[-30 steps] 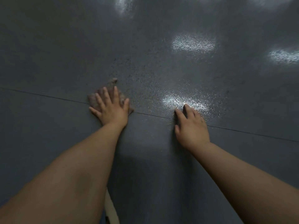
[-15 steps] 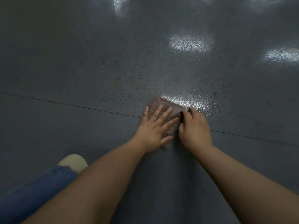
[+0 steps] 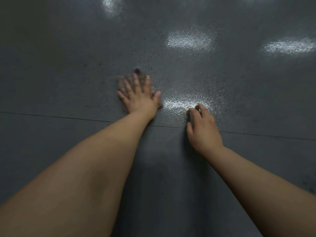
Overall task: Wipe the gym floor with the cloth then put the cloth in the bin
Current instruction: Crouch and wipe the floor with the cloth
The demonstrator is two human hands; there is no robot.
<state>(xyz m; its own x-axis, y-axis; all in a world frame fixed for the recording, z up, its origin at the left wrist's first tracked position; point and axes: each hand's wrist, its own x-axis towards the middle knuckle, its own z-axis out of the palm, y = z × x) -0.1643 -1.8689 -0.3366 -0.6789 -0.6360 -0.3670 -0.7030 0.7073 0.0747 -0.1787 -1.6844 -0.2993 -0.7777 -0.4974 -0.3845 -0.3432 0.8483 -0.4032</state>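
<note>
While we wipe, cloth (image 3: 136, 77) lies flat under our left hand (image 3: 139, 95), palm splayed pressing it | right hand (image 3: 202, 130) empty, braced on floor (image 3: 68, 65), beside | bin unseen

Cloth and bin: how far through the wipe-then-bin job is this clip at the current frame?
Done: nothing clearly; the floor shows no plain wiped patch. In hand: the left hand lies flat with spread fingers on the brownish cloth, pressing it to the floor beyond the seam, while the right hand braces beside it, holding nothing. Left: finishing the wiping, then binning the cloth; no bin is in view.
</note>
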